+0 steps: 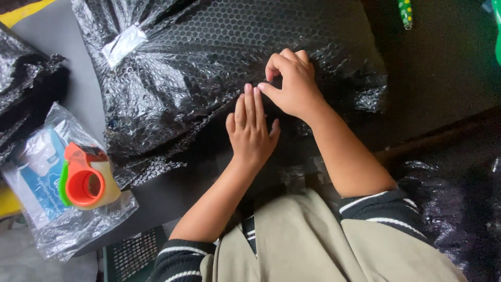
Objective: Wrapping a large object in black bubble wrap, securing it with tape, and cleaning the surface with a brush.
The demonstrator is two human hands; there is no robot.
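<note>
A large parcel wrapped in black bubble wrap (209, 57) lies on the dark table. My left hand (251, 128) rests flat on the wrap's near edge, fingers together and pointing away from me. My right hand (292, 83) sits just beyond it, thumb and forefinger curled and pressing on the wrap; whether it pinches anything is not visible. A strip of clear tape (124, 44) crosses the gathered wrap at the upper left of the parcel.
An orange and green tape dispenser (86, 177) with a clear tape roll lies on a clear plastic bag (62, 219) holding a white and blue item at the left. More black wrap (23, 83) is bunched at the far left. A green dotted object (405, 13) lies top right.
</note>
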